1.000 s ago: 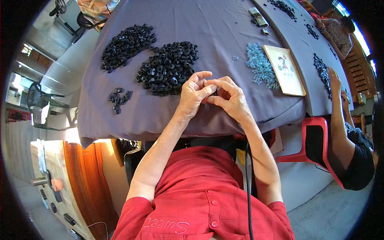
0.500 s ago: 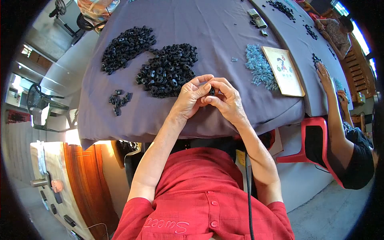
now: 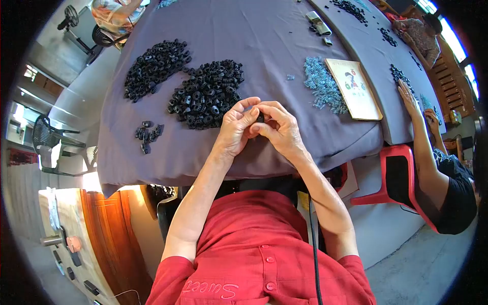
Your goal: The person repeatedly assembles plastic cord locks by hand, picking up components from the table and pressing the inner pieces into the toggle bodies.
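Observation:
My left hand and my right hand meet above the near part of the cloth-covered table. Between their fingertips they pinch a small black plastic cord lock; the fingers hide most of it. Just beyond my left hand lies a heap of black cord lock parts, with a second heap behind it. Several loose black pieces sit apart at the left. Over on the right is a pile of small bluish metal springs, and one spring lies alone beside it.
A booklet touches the spring pile. Farther back lies a rolled pale packet. A co-worker's hand rests by black parts at the right, near a red chair. Another person is at the far left.
The view has shifted slightly, so the table things appear a little farther left. Both my hands keep their pinch on the cord lock, with a small shift of the fingers.

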The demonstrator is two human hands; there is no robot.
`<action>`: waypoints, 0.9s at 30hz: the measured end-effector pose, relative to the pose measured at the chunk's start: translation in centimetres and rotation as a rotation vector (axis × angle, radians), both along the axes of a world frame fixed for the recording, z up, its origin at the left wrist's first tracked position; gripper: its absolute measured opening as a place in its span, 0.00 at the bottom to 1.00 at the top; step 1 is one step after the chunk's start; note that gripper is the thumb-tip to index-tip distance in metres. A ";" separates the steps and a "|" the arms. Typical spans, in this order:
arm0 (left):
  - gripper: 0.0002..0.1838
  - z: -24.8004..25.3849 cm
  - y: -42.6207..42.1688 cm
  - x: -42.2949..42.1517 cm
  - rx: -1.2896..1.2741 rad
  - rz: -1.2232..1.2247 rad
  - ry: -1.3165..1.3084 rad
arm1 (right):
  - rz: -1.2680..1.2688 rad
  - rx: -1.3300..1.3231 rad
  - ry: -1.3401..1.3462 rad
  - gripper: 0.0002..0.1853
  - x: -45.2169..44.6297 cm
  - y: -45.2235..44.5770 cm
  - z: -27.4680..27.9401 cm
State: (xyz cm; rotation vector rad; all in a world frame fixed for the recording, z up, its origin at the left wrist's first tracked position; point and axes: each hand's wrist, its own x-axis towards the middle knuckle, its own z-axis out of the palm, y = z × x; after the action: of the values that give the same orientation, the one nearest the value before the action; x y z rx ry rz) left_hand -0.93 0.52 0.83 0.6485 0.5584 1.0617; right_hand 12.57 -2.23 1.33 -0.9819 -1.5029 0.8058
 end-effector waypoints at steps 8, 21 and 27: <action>0.08 -0.9 0.2 -0.2 0.116 -0.054 -0.021 | -0.518 0.045 -0.708 0.04 8.5 0.6 1.8; 0.07 -0.1 -0.3 0.2 0.114 -0.008 0.082 | -0.609 0.083 -1.037 0.02 8.3 0.6 0.6; 0.04 0.9 -1.4 -0.3 0.274 0.168 0.198 | -0.610 0.172 -0.944 0.02 6.4 0.9 0.6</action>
State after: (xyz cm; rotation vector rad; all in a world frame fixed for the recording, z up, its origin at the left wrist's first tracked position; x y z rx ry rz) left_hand -1.26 -0.91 1.71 0.9681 0.6531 1.2526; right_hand 18.95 -1.30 1.89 -1.6897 -1.8210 -0.2899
